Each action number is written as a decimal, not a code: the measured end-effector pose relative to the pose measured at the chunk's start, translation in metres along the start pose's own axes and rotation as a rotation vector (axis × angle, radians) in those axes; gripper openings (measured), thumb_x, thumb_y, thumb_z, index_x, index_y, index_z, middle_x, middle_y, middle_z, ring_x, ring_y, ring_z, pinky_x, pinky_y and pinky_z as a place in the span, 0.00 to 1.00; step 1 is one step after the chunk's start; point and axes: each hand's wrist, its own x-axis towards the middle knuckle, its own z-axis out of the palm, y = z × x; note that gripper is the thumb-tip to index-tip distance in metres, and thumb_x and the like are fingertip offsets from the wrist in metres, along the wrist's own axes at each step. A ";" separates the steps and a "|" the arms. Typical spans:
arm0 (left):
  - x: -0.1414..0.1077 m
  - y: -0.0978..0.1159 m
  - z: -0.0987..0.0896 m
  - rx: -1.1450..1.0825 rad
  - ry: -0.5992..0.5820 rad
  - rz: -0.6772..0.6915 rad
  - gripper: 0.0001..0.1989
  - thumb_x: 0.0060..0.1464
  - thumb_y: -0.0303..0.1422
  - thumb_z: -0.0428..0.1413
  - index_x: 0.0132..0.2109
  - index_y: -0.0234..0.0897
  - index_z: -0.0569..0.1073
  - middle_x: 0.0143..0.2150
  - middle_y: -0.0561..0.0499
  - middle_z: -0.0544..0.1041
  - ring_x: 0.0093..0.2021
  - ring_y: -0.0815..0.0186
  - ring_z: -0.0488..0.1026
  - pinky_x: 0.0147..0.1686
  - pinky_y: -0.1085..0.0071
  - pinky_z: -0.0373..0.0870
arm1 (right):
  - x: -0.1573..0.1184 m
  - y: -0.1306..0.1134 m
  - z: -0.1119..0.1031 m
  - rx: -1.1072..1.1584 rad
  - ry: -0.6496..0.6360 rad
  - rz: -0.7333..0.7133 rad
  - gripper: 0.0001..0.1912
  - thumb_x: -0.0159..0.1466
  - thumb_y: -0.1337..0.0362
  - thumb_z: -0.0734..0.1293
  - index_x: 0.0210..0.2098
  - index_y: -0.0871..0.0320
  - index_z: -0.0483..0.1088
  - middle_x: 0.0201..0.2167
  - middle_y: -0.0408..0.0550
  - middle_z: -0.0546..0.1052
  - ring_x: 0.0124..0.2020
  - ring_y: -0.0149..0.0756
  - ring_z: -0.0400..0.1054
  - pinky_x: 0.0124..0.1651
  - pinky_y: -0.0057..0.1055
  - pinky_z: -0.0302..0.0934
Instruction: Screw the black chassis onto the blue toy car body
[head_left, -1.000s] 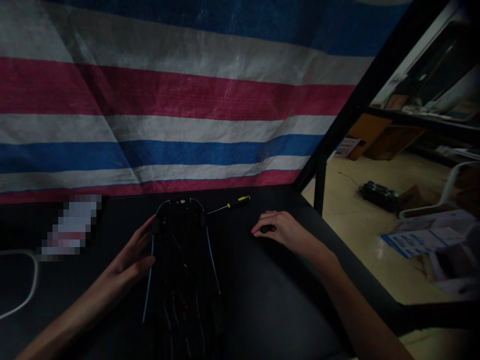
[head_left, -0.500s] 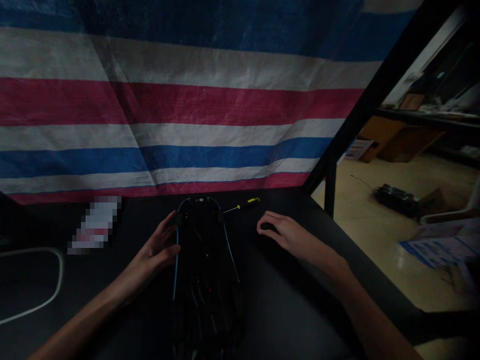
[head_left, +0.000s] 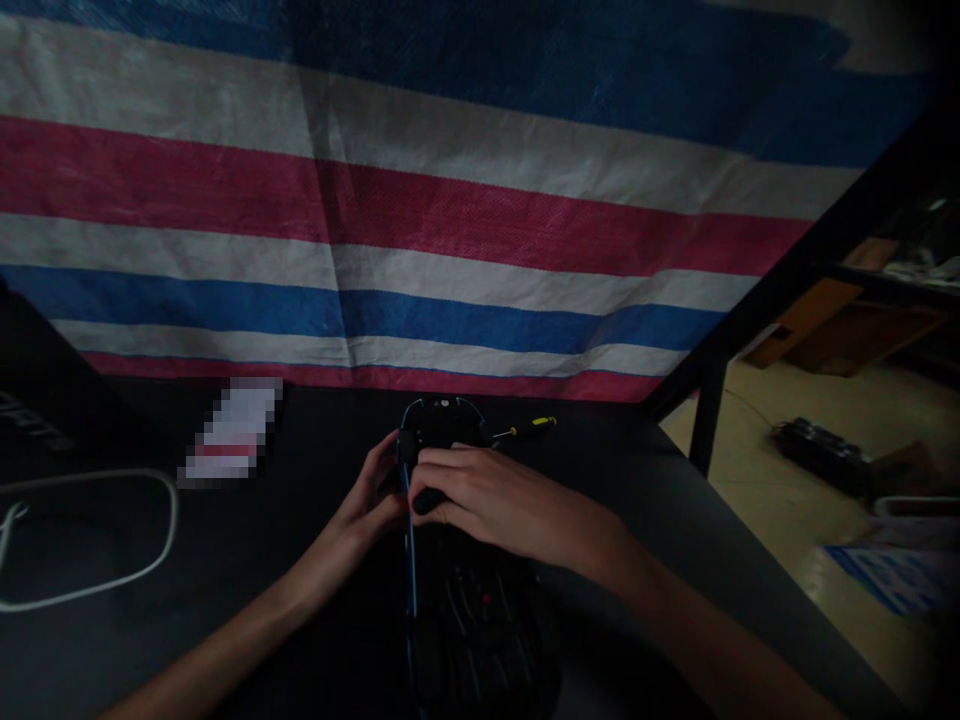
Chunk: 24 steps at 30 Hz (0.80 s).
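Observation:
A black toy car (head_left: 480, 640) with thin blue edging lies underside up, pointing away from me. My left hand (head_left: 367, 505) is against its left side near the front, thumb and fingers pressed on the edge. Over the front half of the underside, my right hand (head_left: 487, 500) is closed around a small black piece (head_left: 429, 500), whose exact kind I cannot make out. The part of the car beneath that hand is hidden. Just past its front right corner lies a screwdriver (head_left: 532, 428) with a black and yellow handle.
A blurred-out white and red packet (head_left: 236, 430) lies on the black table (head_left: 315, 440) at left, with a white cable loop (head_left: 176, 510) nearer me. Striped sheeting (head_left: 450, 230) hangs behind the table. Boxes and a dark object (head_left: 821, 455) are on the floor at right.
My right hand has moved left from the table onto the car's underside, carrying the black piece. My left hand stays at the car's side. The whole view has shifted and tilted slightly.

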 end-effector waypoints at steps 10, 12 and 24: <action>0.001 0.001 -0.001 -0.029 -0.036 -0.026 0.35 0.63 0.42 0.58 0.73 0.56 0.55 0.76 0.50 0.58 0.74 0.43 0.54 0.66 0.47 0.65 | -0.002 0.000 0.000 -0.005 0.006 -0.028 0.03 0.71 0.65 0.67 0.42 0.57 0.73 0.45 0.47 0.77 0.47 0.36 0.72 0.54 0.35 0.63; 0.002 0.001 -0.001 -0.020 -0.031 -0.027 0.35 0.63 0.44 0.58 0.73 0.56 0.55 0.76 0.50 0.58 0.75 0.43 0.52 0.66 0.47 0.64 | -0.003 0.002 -0.004 0.061 0.007 -0.041 0.04 0.71 0.64 0.67 0.44 0.56 0.73 0.46 0.47 0.77 0.49 0.36 0.71 0.55 0.34 0.62; 0.004 0.002 -0.009 0.057 -0.120 -0.012 0.40 0.62 0.38 0.60 0.75 0.58 0.50 0.78 0.51 0.52 0.76 0.45 0.49 0.71 0.43 0.53 | -0.018 -0.008 -0.034 0.337 0.220 0.057 0.06 0.74 0.61 0.63 0.45 0.53 0.72 0.42 0.41 0.79 0.44 0.31 0.73 0.50 0.29 0.63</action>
